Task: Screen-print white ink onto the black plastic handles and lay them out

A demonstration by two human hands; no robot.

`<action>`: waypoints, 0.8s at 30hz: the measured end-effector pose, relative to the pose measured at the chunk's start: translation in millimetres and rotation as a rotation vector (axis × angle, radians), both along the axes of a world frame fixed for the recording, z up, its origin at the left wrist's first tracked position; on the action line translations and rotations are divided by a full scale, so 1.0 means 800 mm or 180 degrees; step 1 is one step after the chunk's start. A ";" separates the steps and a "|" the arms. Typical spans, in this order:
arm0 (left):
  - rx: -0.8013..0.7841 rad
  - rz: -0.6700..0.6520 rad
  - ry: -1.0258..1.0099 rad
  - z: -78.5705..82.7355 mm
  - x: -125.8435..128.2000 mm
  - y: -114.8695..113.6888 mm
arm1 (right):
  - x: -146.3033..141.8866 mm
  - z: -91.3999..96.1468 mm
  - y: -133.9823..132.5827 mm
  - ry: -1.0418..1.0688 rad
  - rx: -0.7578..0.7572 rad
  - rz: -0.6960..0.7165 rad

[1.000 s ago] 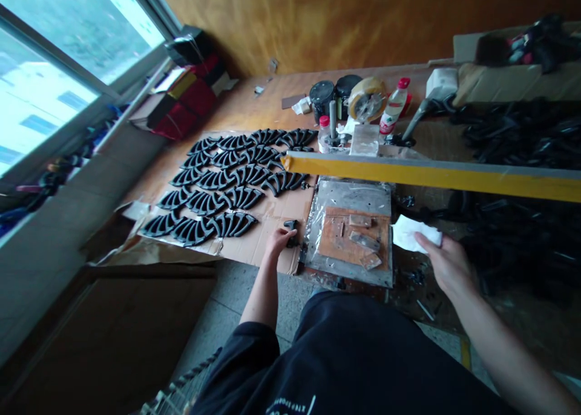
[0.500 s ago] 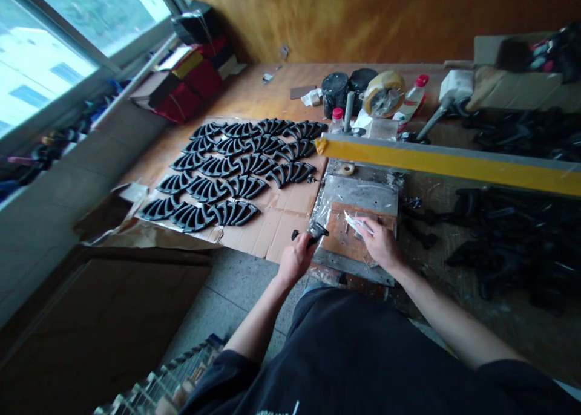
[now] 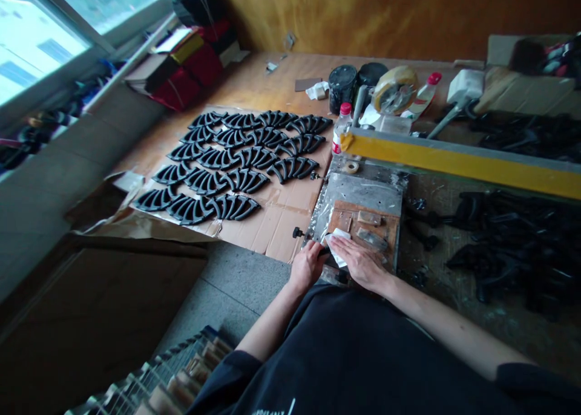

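Observation:
My left hand (image 3: 308, 267) is closed around a small black part (image 3: 323, 251), and my fingers hide most of it. My right hand (image 3: 361, 264) presses a white cloth (image 3: 338, 247) against that part, so the two hands nearly touch. Both are over the near edge of a metal plate (image 3: 363, 200) wrapped in clear plastic. A wooden board (image 3: 363, 239) with small wooden blocks lies on this plate. To the left, rows of black fan-shaped parts (image 3: 227, 161) lie on flattened cardboard (image 3: 281, 233).
A yellow-and-grey bar (image 3: 463, 161) crosses behind the plate. Beyond it stand black jars (image 3: 342, 88), a tape roll (image 3: 394, 89) and plastic bottles (image 3: 340, 127). A heap of black parts (image 3: 512, 239) lies to the right. A wire basket (image 3: 154, 379) sits at the bottom.
Both hands have moved closer together over the plate's near edge. The white cloth has gone from the board's middle to the black part. My view has shifted slightly.

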State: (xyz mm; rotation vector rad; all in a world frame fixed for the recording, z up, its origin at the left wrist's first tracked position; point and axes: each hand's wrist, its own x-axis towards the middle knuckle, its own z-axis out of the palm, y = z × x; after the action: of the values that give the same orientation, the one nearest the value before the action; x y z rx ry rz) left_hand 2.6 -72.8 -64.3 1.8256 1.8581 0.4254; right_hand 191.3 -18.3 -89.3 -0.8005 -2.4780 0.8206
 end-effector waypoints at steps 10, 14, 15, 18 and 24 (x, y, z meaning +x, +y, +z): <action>0.0025 -0.0038 0.0028 0.002 -0.001 0.001 | -0.016 0.017 0.008 -0.0162 -0.0022 -0.0115; 0.0033 -0.0024 0.0007 -0.001 -0.002 0.001 | 0.014 0.038 -0.006 -0.0140 -0.0384 -0.0029; 0.0027 -0.0011 0.0010 -0.002 -0.002 0.002 | 0.020 0.046 -0.005 -0.0124 -0.0563 -0.0112; -0.0031 0.0009 -0.0022 -0.003 -0.006 0.003 | 0.040 0.067 0.008 0.0081 -0.1300 -0.0756; -0.0315 0.0108 -0.0349 0.013 -0.004 0.012 | 0.132 0.058 0.029 0.1762 -0.2750 -0.2559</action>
State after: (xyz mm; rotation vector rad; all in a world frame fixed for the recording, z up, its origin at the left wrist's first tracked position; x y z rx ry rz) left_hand -0.5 -62.8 -53.9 1.6745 1.8053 0.4292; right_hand 297.1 4.9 -42.7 -1.4435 -1.0901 1.4988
